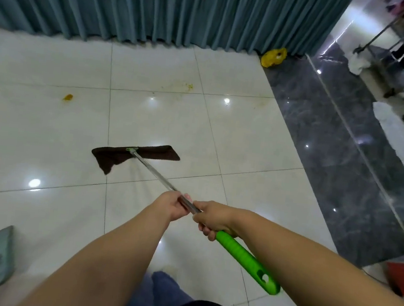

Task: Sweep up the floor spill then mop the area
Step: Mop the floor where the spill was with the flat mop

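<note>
White glossy tile floor [49, 124]: reflective, and I judge it slick, so a pad should glide with little push.
Dark brown cloth mop pad [146, 152]: lies flat on the tiles ahead of me, its left corner trailing. It looks soft and limp and will probably bunch.
Thin metal mop shaft [154, 172]: stiff, light and smooth. I expect it to twist in a loose grasp.
Bright green plastic grip [247, 259]: thicker and gives the best purchase.
Right hand [213, 220]: fingers wrapped where the shaft meets the grip, arm reaching in from the right.
Left hand [173, 206]: clamped on bare shaft just ahead of the right hand, forearm extended.
Yellow-green smear [189, 86]: far beyond the pad.
Orange blob [68, 97]: well apart from the pad, ahead and to its left, not yet mopped.
</note>
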A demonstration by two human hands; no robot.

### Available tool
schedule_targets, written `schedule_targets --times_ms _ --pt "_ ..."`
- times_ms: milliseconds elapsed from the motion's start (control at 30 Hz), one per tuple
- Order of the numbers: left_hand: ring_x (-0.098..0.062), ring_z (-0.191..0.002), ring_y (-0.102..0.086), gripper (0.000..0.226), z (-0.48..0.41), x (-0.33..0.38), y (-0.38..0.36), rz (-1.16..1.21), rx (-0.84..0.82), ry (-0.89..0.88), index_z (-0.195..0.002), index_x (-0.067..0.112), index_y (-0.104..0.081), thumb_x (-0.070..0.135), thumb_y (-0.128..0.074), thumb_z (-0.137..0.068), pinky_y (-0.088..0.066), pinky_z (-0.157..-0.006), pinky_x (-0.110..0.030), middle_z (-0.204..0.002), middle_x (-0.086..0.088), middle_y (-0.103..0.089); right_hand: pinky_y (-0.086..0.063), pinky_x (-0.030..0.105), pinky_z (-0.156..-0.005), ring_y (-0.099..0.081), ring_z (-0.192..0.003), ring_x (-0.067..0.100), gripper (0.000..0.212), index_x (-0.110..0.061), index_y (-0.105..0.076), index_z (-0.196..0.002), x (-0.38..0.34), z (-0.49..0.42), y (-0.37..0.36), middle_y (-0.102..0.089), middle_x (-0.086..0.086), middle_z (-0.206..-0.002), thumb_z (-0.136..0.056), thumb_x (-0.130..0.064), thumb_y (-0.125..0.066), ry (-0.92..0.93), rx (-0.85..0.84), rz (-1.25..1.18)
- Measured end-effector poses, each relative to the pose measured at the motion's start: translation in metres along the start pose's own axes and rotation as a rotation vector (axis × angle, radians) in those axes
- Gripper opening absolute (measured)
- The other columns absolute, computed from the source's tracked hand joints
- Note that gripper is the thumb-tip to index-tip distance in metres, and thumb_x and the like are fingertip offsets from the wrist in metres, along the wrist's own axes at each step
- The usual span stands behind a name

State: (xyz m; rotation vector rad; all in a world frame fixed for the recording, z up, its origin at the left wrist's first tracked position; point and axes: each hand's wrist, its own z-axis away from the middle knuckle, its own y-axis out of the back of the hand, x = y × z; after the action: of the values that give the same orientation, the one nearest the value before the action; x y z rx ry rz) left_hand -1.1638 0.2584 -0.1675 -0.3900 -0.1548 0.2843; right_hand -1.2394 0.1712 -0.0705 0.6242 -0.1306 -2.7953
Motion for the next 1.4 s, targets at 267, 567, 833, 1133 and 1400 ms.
schedule_targets --times_ms 267,567,833,1133,1400 --pt "-0.014 -0.062 -0.039 0.020 0.000 0.088 0.041 0.154 0.012 -0.157 -0.089 0.002 -0.042 0.001 -0.025 -0.101 -0.041 -0.060 -0.023 -0.076 -0.010 -0.039 -0.036 0.013 -0.036 -0.037 -0.047 0.011 0.046 -0.017 -0.042 -0.138 -0.085 -0.040 -0.040 -0.040 0.007 -0.063 -0.096 -0.002 -0.034 0.104 0.001 0.067" --pt "-0.015 -0.062 -0.041 0.023 0.001 0.214 0.100 0.218 0.048 -0.210 -0.087 0.001 -0.043 0.005 -0.026 -0.102 -0.049 -0.046 -0.022 -0.073 -0.010 -0.039 -0.039 0.019 -0.041 -0.041 -0.047 0.013 0.048 -0.019 -0.047 -0.137 -0.200 -0.106 -0.093 -0.046 0.009 -0.064 -0.092 -0.001 -0.040 0.129 -0.020 0.112" --pt "-0.018 -0.066 -0.047 0.040 0.003 0.346 0.121 0.161 0.091 -0.283 -0.140 -0.010 -0.030 0.003 -0.026 -0.103 -0.052 -0.043 -0.024 -0.078 -0.013 -0.044 -0.035 0.013 -0.036 -0.038 -0.034 0.011 0.057 -0.030 -0.046 -0.140 -0.324 -0.171 -0.121 -0.041 0.006 -0.059 -0.092 0.001 -0.045 0.071 -0.087 -0.161" --pt "-0.009 -0.033 -0.046 0.025 0.006 0.466 0.146 0.173 0.107 -0.253 -0.084 0.004 -0.039 0.014 -0.025 -0.101 -0.042 -0.035 -0.012 -0.065 -0.002 -0.042 -0.033 0.011 -0.027 -0.036 -0.027 0.007 0.026 -0.032 -0.058 -0.095 -0.429 -0.210 -0.158 -0.043 0.006 -0.067 -0.100 -0.012 -0.044 -0.067 -0.396 -0.886" --pt "-0.010 -0.033 -0.043 0.031 0.004 0.525 0.148 0.067 0.181 -0.224 -0.067 0.007 -0.040 0.005 -0.026 -0.094 -0.031 -0.031 -0.008 -0.038 0.000 -0.044 -0.029 0.010 -0.026 -0.033 -0.025 0.006 0.028 -0.032 -0.060 -0.092 -0.485 -0.240 -0.167 -0.044 0.006 -0.066 -0.100 -0.014 -0.041 -0.082 -0.308 -0.815"
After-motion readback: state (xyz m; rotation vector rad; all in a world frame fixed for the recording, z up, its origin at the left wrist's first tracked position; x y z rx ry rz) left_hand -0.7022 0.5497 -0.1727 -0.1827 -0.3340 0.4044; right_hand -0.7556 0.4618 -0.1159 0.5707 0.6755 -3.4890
